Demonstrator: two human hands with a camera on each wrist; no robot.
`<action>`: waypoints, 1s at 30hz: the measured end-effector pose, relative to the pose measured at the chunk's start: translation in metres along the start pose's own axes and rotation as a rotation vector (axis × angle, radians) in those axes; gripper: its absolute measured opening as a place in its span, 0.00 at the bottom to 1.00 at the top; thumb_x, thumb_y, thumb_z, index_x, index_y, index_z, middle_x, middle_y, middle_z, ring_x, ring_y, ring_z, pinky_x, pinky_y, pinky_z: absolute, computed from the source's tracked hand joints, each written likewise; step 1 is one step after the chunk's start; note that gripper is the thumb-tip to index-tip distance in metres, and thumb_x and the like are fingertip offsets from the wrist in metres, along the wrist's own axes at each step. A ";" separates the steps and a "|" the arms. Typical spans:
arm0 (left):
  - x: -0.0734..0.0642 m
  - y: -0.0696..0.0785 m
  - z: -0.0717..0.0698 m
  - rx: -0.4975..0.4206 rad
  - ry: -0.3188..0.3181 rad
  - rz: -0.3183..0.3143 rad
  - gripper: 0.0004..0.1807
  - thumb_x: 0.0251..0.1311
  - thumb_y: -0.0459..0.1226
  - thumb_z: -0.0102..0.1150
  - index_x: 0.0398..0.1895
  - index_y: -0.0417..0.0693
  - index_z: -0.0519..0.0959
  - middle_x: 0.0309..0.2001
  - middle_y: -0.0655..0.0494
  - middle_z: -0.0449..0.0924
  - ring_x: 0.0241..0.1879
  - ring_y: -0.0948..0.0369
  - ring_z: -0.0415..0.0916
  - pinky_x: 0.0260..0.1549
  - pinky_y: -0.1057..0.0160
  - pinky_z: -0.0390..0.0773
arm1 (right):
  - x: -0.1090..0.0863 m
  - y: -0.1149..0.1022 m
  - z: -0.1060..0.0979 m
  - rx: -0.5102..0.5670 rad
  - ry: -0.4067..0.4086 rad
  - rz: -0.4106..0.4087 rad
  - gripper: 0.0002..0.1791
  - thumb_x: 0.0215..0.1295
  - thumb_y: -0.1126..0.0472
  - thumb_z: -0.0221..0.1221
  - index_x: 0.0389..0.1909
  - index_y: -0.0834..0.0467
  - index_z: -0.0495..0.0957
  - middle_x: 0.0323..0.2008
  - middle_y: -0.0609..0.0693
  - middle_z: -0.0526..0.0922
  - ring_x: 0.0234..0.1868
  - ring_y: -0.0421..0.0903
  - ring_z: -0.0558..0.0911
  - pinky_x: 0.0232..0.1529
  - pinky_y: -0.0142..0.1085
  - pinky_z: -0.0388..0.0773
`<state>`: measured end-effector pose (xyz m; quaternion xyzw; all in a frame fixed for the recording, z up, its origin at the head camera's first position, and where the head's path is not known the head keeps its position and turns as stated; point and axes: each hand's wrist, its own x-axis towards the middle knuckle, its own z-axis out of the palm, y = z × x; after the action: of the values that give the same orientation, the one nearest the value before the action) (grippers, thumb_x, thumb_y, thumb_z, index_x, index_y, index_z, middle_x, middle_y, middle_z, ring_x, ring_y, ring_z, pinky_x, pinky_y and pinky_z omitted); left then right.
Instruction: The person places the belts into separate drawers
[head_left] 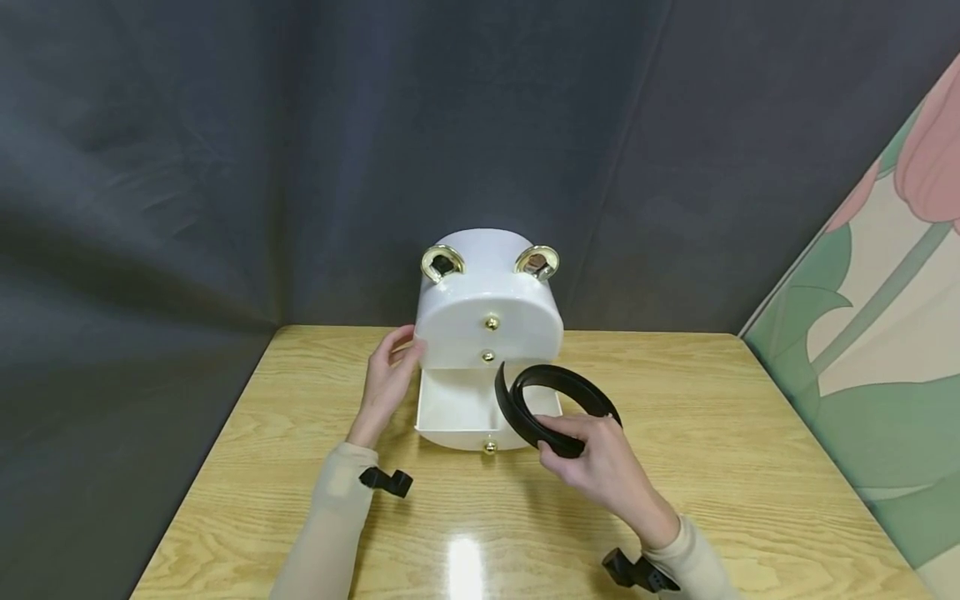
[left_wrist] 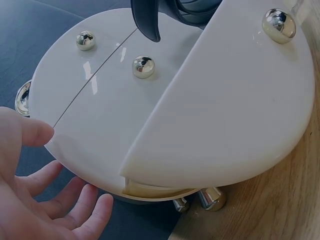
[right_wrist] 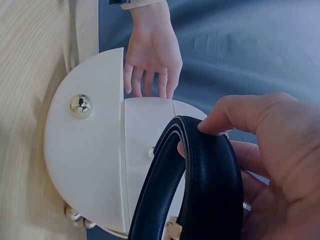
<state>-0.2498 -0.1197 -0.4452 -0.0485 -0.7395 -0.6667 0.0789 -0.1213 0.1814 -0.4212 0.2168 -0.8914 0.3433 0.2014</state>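
A white drawer box (head_left: 487,275) with gold knobs and two gold ring ears stands at the back of the table. Its bottom drawer (head_left: 459,400) is pulled out toward me. In the head view a coiled black belt (head_left: 573,383) hangs over the drawer's right part. My right hand (head_left: 600,462) pinches the coil between thumb and fingers; a gold-coloured metal piece (right_wrist: 173,229) shows on it in the right wrist view. Against the box's left side rests my left hand (head_left: 388,379), its fingers spread and loosely bent, thumb at the front edge (left_wrist: 37,132).
The wooden table (head_left: 300,400) ends at a dark curtain (head_left: 465,125) behind the box and on the left. A panel with a flower print (head_left: 885,333) borders the right side. Small gold feet (left_wrist: 212,198) show under the box.
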 end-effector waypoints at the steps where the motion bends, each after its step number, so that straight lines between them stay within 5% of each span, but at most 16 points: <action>1: 0.000 0.000 0.000 -0.003 0.001 0.002 0.25 0.80 0.41 0.57 0.75 0.43 0.73 0.73 0.42 0.72 0.67 0.43 0.75 0.60 0.61 0.79 | 0.000 -0.001 0.000 -0.001 -0.001 -0.004 0.16 0.54 0.68 0.73 0.46 0.60 0.93 0.40 0.53 0.94 0.37 0.35 0.88 0.34 0.26 0.82; 9: 0.000 0.003 0.000 -0.013 0.009 -0.001 0.25 0.79 0.39 0.58 0.74 0.42 0.73 0.73 0.41 0.73 0.66 0.43 0.76 0.49 0.76 0.77 | 0.001 -0.007 0.001 0.022 -0.024 -0.057 0.16 0.54 0.69 0.72 0.45 0.59 0.93 0.40 0.50 0.94 0.39 0.39 0.91 0.37 0.27 0.85; 30: -0.001 0.003 0.000 -0.010 0.002 -0.008 0.25 0.79 0.39 0.58 0.74 0.42 0.73 0.73 0.41 0.74 0.67 0.43 0.76 0.52 0.69 0.78 | 0.008 -0.022 0.011 0.041 -0.102 -0.106 0.16 0.61 0.68 0.70 0.50 0.61 0.91 0.46 0.50 0.94 0.49 0.47 0.91 0.51 0.46 0.89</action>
<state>-0.2486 -0.1196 -0.4419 -0.0451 -0.7364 -0.6707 0.0767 -0.1191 0.1573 -0.4127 0.2848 -0.8806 0.3387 0.1693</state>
